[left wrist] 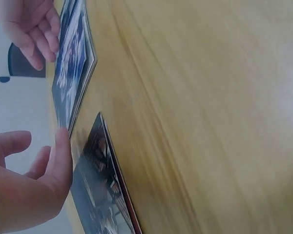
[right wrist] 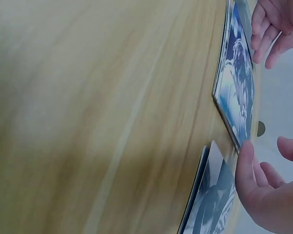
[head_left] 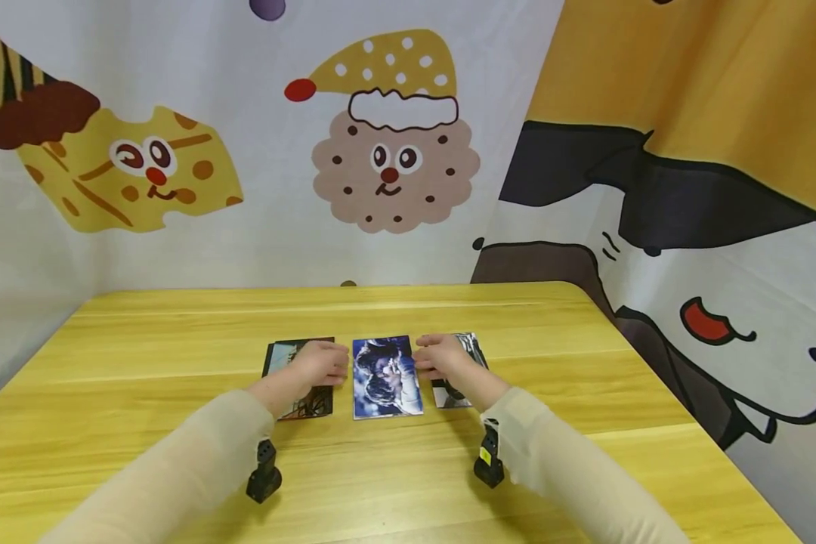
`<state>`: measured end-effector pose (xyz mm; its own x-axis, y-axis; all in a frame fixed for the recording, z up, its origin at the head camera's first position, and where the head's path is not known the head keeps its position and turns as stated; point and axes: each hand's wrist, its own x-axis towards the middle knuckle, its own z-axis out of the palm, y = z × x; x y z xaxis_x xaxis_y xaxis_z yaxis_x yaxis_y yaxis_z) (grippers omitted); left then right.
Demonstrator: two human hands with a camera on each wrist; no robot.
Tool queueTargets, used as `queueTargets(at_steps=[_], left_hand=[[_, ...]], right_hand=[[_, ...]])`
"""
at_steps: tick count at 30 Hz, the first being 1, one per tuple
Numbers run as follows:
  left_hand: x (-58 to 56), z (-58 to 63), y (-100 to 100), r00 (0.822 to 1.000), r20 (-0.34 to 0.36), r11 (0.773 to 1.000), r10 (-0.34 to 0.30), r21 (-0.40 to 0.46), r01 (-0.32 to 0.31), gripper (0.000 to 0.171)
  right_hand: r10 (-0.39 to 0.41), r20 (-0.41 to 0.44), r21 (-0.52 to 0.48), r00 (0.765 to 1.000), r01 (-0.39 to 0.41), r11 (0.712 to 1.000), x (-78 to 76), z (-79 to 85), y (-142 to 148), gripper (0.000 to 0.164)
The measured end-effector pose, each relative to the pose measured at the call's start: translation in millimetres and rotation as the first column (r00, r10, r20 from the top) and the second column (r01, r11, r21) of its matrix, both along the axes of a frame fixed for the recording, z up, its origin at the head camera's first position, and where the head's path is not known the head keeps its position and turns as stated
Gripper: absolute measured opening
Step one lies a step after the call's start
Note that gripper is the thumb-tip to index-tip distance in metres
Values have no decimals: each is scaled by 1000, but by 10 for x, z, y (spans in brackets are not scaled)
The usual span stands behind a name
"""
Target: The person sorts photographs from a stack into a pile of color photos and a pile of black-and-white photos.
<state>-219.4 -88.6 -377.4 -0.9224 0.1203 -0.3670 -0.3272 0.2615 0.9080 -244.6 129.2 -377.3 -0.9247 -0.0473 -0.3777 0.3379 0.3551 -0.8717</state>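
Three small stacks of picture cards lie in a row on the table. The middle stack (head_left: 387, 378) has a blue picture of people on top. My left hand (head_left: 321, 363) is over the left stack (head_left: 316, 404), hiding part of its dark picture, with fingertips toward the middle stack. Over the right stack (head_left: 472, 347), topped by a black-and-white picture, is my right hand (head_left: 445, 356), its fingertips by the middle stack's right edge. In the left wrist view the left hand (left wrist: 34, 185) has relaxed fingers and nothing in its grasp; the right wrist view shows the right hand (right wrist: 268, 190) likewise.
The wood-grained table (head_left: 381, 483) spreads around the cards. Behind it hangs a white curtain (head_left: 258, 249) printed with cartoon figures. A black wrist camera (head_left: 264, 472) sits under the left sleeve, another camera (head_left: 489, 457) under the right.
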Motion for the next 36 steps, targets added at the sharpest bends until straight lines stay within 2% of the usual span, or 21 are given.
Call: queueTargets(at_steps=[5, 17, 27, 36], left_hand=[[20, -29, 47, 999, 27, 1000, -18, -15, 19, 42], [42, -28, 52, 999, 15, 999, -35, -32, 36, 41], [29, -46, 77, 999, -30, 999, 41, -31, -42, 37], [41, -42, 110, 997, -30, 998, 64, -2, -64, 41]], right_hand=[[18, 17, 4, 1000, -18, 1000, 14, -12, 29, 46], [17, 34, -6, 999, -17, 1000, 29, -28, 23, 44], [-3, 38, -9, 999, 3, 1000, 41, 19, 9, 43], [-9, 22, -25, 1000, 10, 1000, 34, 12, 6, 39]])
